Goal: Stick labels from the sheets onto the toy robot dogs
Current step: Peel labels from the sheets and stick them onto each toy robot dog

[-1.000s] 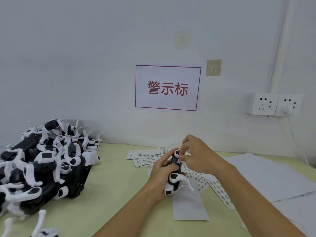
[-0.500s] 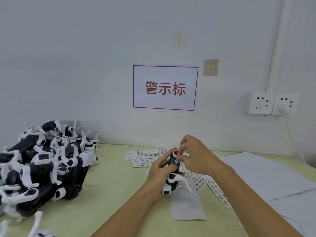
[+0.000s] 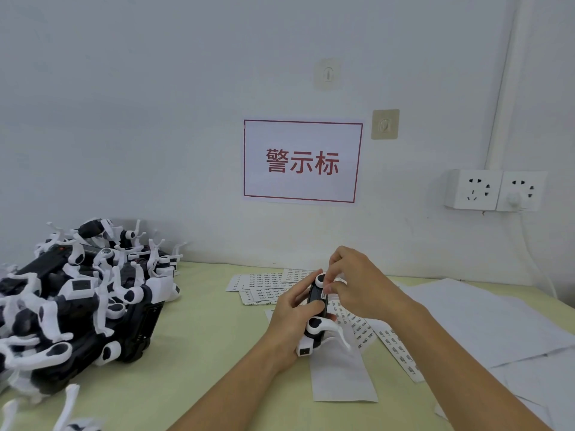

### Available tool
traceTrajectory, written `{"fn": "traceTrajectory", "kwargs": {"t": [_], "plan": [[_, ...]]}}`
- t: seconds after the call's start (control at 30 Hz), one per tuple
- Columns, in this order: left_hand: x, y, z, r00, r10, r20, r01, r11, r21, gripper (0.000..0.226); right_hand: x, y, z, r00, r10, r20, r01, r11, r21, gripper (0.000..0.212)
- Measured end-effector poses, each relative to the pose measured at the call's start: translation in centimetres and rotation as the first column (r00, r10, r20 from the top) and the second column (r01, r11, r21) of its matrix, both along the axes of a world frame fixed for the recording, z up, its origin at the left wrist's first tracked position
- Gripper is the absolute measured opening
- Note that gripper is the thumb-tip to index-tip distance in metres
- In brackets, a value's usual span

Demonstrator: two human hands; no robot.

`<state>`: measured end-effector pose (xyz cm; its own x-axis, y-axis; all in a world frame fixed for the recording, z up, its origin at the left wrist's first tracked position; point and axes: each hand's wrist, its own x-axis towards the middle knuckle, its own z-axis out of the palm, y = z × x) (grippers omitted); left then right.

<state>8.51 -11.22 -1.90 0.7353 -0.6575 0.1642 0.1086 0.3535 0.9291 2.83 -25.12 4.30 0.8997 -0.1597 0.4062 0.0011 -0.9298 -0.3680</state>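
A black-and-white toy robot dog [image 3: 315, 318] is held above the table at centre, gripped by my left hand [image 3: 289, 318] round its body. My right hand [image 3: 357, 281] pinches a small white label [image 3: 323, 295] against the dog's black side. Label sheets [image 3: 264, 283] with rows of small printed labels lie behind the hands, and strips of labels [image 3: 392, 343] run out to the right under my right forearm.
A large pile of toy robot dogs [image 3: 77, 300] fills the table's left side. Blank white paper sheets [image 3: 485, 318] cover the right side, and one bare backing sheet [image 3: 339, 374] lies below the held dog. The wall with a sign and sockets [image 3: 494, 189] stands close behind.
My right hand's fingers have shifted slightly down along the dog's side with the label. The left hand keeps its grip on the dog.
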Motion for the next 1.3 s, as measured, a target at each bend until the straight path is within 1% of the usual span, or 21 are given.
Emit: {"fn": "traceTrajectory", "kwargs": {"t": [0.23,0.5,0.6,0.7,0.83,0.9,1.03,1.2,1.3], "plan": [[0.12,-0.08,-0.17,0.998,0.046,0.052,-0.047,0.999,0.019,0.058,-0.07,0.1,-0.04,1.0,0.008,0.001,-0.008,1.0,0.028,0.024],[-0.09,-0.08,-0.17,0.986,0.086,0.145,-0.096,0.993,0.065,0.059,-0.3,0.35,0.12,1.0,-0.007,-0.008,0.007,0.998,-0.056,0.017],[-0.08,-0.09,-0.16,0.986,0.086,0.143,-0.096,0.993,0.065,0.059,-0.29,0.46,0.14,1.0,-0.007,-0.002,0.007,0.998,-0.068,0.013],[-0.02,-0.15,-0.28,0.986,0.1,0.136,-0.109,0.992,0.062,0.058,-0.35,0.5,0.11,1.0,-0.006,0.006,0.006,0.999,-0.054,0.017],[0.01,-0.23,-0.31,0.987,0.102,0.127,-0.109,0.993,0.051,0.049,-0.39,0.51,0.02,1.0,-0.004,0.01,0.005,0.997,-0.071,0.011],[-0.02,-0.25,-0.25,0.986,0.108,0.125,-0.115,0.992,0.049,0.045,-0.38,0.53,-0.01,1.0,-0.004,0.012,0.005,0.997,-0.073,0.011],[-0.14,-0.31,-0.18,0.983,0.127,0.132,-0.135,0.99,0.051,0.043,-0.38,0.6,-0.05,1.0,-0.006,0.013,0.007,0.997,-0.071,0.009],[-0.14,-0.38,-0.12,0.983,0.136,0.125,-0.143,0.988,0.051,0.043,-0.26,0.59,-0.07,1.0,-0.006,0.021,0.007,0.998,-0.063,0.014],[-0.13,-0.44,-0.09,0.982,0.139,0.131,-0.146,0.988,0.046,0.043,-0.28,0.4,-0.11,0.999,0.008,0.031,-0.007,1.0,-0.022,0.019]]}}
